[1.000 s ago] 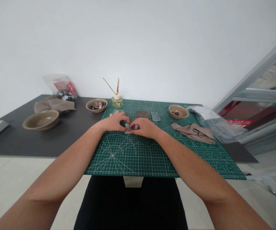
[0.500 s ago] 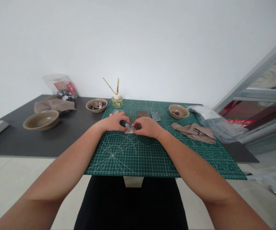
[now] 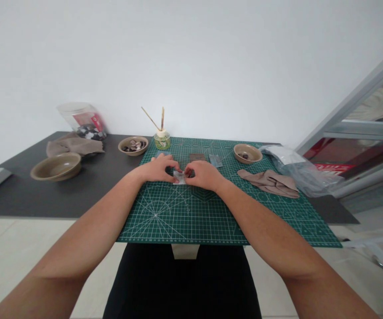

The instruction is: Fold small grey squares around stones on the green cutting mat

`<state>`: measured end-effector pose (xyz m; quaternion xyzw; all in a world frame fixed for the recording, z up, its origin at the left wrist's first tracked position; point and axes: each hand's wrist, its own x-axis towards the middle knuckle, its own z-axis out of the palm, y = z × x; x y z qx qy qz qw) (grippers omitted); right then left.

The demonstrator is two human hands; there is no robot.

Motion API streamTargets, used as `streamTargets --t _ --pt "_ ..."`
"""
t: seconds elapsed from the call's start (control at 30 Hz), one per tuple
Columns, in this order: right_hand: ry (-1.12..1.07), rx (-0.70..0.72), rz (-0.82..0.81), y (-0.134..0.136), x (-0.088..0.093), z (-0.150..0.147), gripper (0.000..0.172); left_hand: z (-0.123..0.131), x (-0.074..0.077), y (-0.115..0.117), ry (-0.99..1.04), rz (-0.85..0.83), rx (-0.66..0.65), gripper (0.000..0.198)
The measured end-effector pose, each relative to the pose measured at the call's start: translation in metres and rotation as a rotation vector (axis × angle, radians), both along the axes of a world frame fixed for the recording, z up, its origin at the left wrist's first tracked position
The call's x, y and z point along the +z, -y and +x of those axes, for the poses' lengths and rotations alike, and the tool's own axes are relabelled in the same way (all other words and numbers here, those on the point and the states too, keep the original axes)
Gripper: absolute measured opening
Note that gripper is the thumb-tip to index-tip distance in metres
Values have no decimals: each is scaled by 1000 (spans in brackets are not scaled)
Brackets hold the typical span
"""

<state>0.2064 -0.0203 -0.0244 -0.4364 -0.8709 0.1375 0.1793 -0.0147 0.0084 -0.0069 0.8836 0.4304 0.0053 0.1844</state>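
A small clear-and-white packet (image 3: 179, 179), perhaps a little plastic bag, lies on the green cutting mat (image 3: 174, 221) between my hands. My left hand (image 3: 159, 169) holds its left side, thumb and fingers curled around it. From the other side, my right hand (image 3: 205, 175) pinches the packet's right edge. Something dark shows at the right fingertips, too small to name. Just beyond the hands lie a flat brown square (image 3: 197, 157) and a bluish translucent packet (image 3: 216, 160). Another bluish piece (image 3: 162, 153) is partly hidden behind my left hand.
Dark and pale round pieces fill a bowl (image 3: 133, 145) at the left; another bowl (image 3: 248, 153) at the right has a few. A third bowl (image 3: 56, 167), a brown cloth (image 3: 267, 182), a reed diffuser (image 3: 162, 138), a clear tub (image 3: 81, 120) and a plastic bag (image 3: 304, 173) stand around.
Both hands stay almost in place around the packet. The right fingers have shifted very slightly, and the whole view has moved a little.
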Motion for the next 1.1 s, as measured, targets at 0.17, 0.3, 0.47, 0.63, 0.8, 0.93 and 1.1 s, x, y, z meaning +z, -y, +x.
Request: streamTargets --t 0.17,0.3,0.47,0.63,0.8,0.93,1.1 --pt "-63 116 -64 2 3 -1 13 -1 -2 -1 8 11 -2 46" --pt "-39 78 -23 0 1 -6 14 -1 -3 -2 9 9 -10 46" --pt "7 -32 18 0 -1 -5 12 1 1 1 -4 -4 -8 47" --pt "19 -43 17 0 -2 -4 14 1 2 1 -8 2 -6 47" --pt "6 3 11 0 -3 -9 17 -1 -3 -2 6 -5 14 46" --pt "-23 73 -4 2 1 -11 17 1 -3 -2 0 -1 24 48" --pt "-67 70 -110 1 5 -1 12 2 1 0 -15 -19 32 48"
